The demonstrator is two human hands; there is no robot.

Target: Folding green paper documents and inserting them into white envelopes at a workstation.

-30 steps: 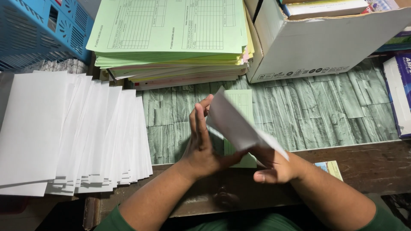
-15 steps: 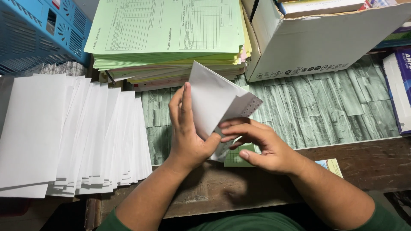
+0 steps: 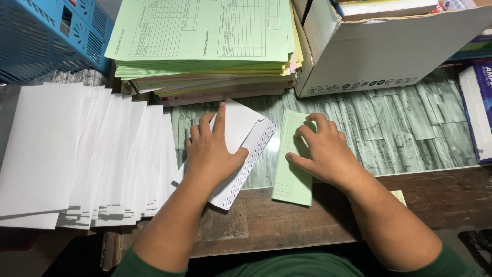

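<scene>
Green marbled tiles cover the desk top (image 3: 400, 128), w/ a worn wooden edge running along the near side at 6 o'clock. Your left hand (image 3: 212, 149) lies flat, palm down, fingers spread, pressing a white envelope (image 3: 241, 125) onto the tiles; nothing is pinched, it's just held down. The envelope sits tilted, its open flap w/ a patterned inner lining pointing toward 5 o'clock. Your right hand (image 3: 325, 154) rests at 3 o'clock of the left, fingers curled loosely over a folded green slip (image 3: 289, 174), touching it from above, not clasped round it. The slip lies lengthwise just beside the envelope, its lower end over the wooden edge.

Containers: a white cardboard box (image 3: 384, 56) stands at 1 o'clock, open at the top, w/ books or pads inside, only their top edges showing. A blue plastic crate (image 3: 46, 36) sits at 10 o'clock; can't tell what's in it. Between them, at 12 o'clock, a thick stack of green forms (image 3: 205, 31) rests on yellow and pink sheets. At 9 o'clock a fanned row of white envelopes (image 3: 77, 154) overlaps sideways, near your left wrist. At 3 o'clock, far edge, a white-and-blue paper ream (image 3: 479, 102) is partly out of frame.
</scene>
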